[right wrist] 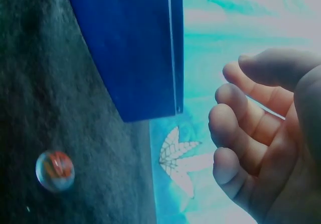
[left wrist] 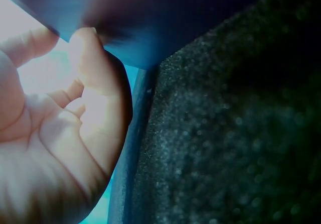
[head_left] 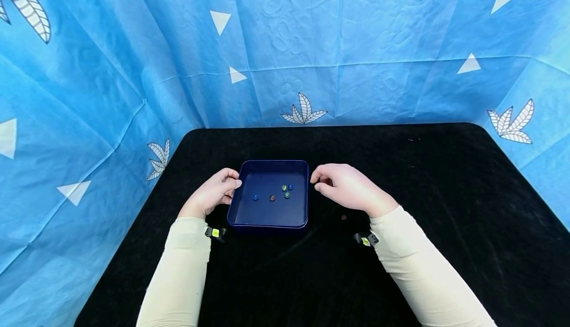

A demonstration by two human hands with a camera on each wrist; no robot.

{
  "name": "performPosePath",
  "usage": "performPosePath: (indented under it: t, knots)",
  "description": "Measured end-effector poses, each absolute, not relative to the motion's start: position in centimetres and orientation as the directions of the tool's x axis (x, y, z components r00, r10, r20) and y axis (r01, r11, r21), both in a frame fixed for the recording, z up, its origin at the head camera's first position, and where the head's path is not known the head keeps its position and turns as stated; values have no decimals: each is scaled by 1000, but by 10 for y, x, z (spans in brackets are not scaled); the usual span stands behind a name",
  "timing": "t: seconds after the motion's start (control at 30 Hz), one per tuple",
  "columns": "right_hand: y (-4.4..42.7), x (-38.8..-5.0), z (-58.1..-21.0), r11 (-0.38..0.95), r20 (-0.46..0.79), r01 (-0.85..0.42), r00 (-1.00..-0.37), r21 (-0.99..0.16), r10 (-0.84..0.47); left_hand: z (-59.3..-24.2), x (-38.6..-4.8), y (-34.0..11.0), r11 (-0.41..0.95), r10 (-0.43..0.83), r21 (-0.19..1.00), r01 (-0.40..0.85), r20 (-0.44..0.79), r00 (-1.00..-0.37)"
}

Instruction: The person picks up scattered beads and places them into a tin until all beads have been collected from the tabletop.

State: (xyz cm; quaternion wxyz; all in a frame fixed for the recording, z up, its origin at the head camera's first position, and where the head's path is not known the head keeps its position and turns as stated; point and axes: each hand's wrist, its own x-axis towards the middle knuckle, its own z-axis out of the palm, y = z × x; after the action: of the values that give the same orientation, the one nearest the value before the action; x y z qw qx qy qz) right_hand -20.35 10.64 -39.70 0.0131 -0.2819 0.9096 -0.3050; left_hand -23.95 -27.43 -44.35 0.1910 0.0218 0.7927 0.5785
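Note:
A dark blue square tray (head_left: 268,226) rests on the black cloth, with several small glass marbles (head_left: 272,198) on its floor. Some of them, green and blue, lie close together toward its right side. My left hand (head_left: 213,192) grips the tray's left wall, thumb at the rim; the left wrist view shows a finger (left wrist: 88,58) against the outside of the wall. Just off the right wall hovers my right hand (head_left: 349,188), fingers loosely bent and holding nothing. Below that hand, outside the tray, lies one clear marble with orange swirls (right wrist: 55,171).
Black cloth (head_left: 445,248) covers the table, whose back edge meets a blue curtain (head_left: 378,45) with white leaf and triangle prints. The curtain also rises along the left and right. Tiny pale specks (head_left: 414,139) show on the cloth at the back right.

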Motion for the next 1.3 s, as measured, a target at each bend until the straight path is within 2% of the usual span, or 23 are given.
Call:
performPosePath:
  t: [0.4, 0.9, 1.2, 1.3]
  knots:
    - [132, -215, -397, 654, 148, -457, -869, -603, -472, -446, -239, -276, 325, 250, 930, -171, -259, -933]
    - [178, -232, -407, 710, 46, -337, -917, -618, -395, -446, -237, -278, 339, 254, 926, -165, -259, -932]
    - [209, -236, -417, 797, -134, -251, -915, -549, -380, -445, -238, -277, 354, 242, 919, -174, -269, -932]
    - [215, -235, -418, 803, -204, -208, -904, -559, -376, -444, -239, -276, 354, 241, 918, -180, -276, -930]
